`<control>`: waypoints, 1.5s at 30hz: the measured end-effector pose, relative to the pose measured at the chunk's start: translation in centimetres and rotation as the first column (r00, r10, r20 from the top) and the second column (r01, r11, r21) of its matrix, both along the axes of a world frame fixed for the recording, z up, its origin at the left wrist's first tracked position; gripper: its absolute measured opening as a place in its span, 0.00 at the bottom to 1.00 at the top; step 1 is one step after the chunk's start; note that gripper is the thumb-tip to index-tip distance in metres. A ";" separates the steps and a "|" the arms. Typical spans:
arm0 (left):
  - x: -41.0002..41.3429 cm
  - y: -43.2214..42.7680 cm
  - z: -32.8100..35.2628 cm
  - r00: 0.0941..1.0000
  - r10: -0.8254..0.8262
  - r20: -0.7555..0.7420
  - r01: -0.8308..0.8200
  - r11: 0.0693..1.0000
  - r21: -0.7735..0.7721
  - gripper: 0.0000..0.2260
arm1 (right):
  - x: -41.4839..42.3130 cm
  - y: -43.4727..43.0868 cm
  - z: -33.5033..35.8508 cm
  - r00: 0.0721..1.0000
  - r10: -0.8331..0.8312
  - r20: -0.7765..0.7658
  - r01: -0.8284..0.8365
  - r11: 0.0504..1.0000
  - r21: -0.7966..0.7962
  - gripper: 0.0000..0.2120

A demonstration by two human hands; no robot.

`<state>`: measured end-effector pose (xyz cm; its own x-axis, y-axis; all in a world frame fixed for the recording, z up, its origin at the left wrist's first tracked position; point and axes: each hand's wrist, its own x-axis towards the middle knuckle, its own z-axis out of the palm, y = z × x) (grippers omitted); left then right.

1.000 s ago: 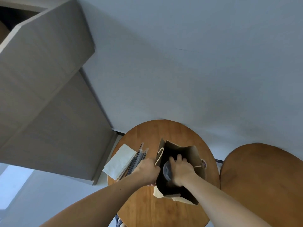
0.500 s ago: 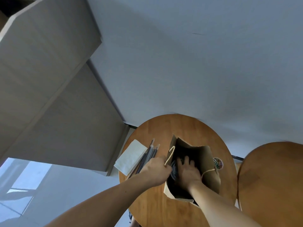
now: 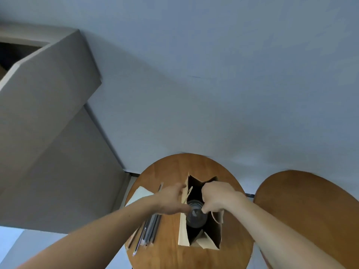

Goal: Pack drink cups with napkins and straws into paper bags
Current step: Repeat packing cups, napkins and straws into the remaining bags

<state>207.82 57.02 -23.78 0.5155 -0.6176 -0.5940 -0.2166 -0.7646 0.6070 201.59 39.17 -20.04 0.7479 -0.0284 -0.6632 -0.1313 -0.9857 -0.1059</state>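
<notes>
Since the drink cup (image 3: 195, 212) already stands inside the paper bag (image 3: 183, 230), we judge the first step of this pack done and the rest left to do. We look down onto the cup's clear lid, low in the dark interior, in the near half of the bag. Nothing else shows in there with it, though the far half is too dark to be sure. The bag stands upright and gaping on the round table (image 3: 194, 164).

Our left hand (image 3: 171, 200) lies against the bag's left wall with fingers spread and fairly straight, touching the paper rather than gripping anything we can make out. Our right hand (image 3: 217, 197) is curled over the right rim, pinching the paper there, with a cord handle looping just below it.

Left of the bag and outside it, the napkins (image 3: 138, 193) lie partly under our left forearm, and the straws (image 3: 151, 230) lie in a bundle beside them. We reckon a napkin and a straw have yet to go in. A second table (image 3: 310, 210) stands at the right.
</notes>
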 end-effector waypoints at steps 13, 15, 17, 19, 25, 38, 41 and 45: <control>5.8 6.0 2.2 0.971 0.167 0.170 -0.170 0.985 0.004 0.12 | 6.0 7.4 1.5 0.894 -0.218 0.392 0.117 0.957 0.264 0.16; 6.5 8.2 1.1 0.971 0.188 0.145 -0.200 0.977 0.074 0.05 | 7.1 9.8 -0.9 0.916 -0.267 0.300 0.178 0.940 0.293 0.10; 7.0 10.3 -0.5 0.970 0.195 0.144 -0.213 0.970 0.117 0.09 | 7.8 11.8 -4.0 0.921 -0.337 0.194 0.268 0.911 0.313 0.10; 7.4 12.2 -2.3 0.957 0.238 0.165 -0.264 0.951 0.162 0.17 | 8.2 13.5 -7.2 0.903 -0.419 0.094 0.368 0.867 0.335 0.12; 7.7 16.2 -8.5 0.901 0.423 0.098 -0.433 0.857 0.281 0.19 | 8.2 17.5 -15.5 0.873 -0.486 -0.042 0.476 0.831 0.288 0.14; 8.5 18.3 -16.0 0.839 0.544 0.014 -0.526 0.803 0.280 0.23 | 8.5 21.5 -26.6 0.777 -0.626 -0.068 0.626 0.758 0.182 0.23; 8.3 18.5 -16.2 0.847 0.531 0.011 -0.513 0.812 0.277 0.22 | 8.6 21.6 -27.4 0.762 -0.645 -0.059 0.645 0.746 0.167 0.23; 8.0 18.6 -16.1 0.854 0.520 0.011 -0.501 0.817 0.285 0.21 | 8.7 21.1 -28.0 0.728 -0.681 -0.080 0.682 0.707 0.185 0.19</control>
<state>215.81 75.66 -39.83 0.6668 -0.0888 -0.7400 0.2827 -0.8885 0.3614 210.30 60.24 -48.07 0.5709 -0.4039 -0.7148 -0.7608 -0.5874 -0.2757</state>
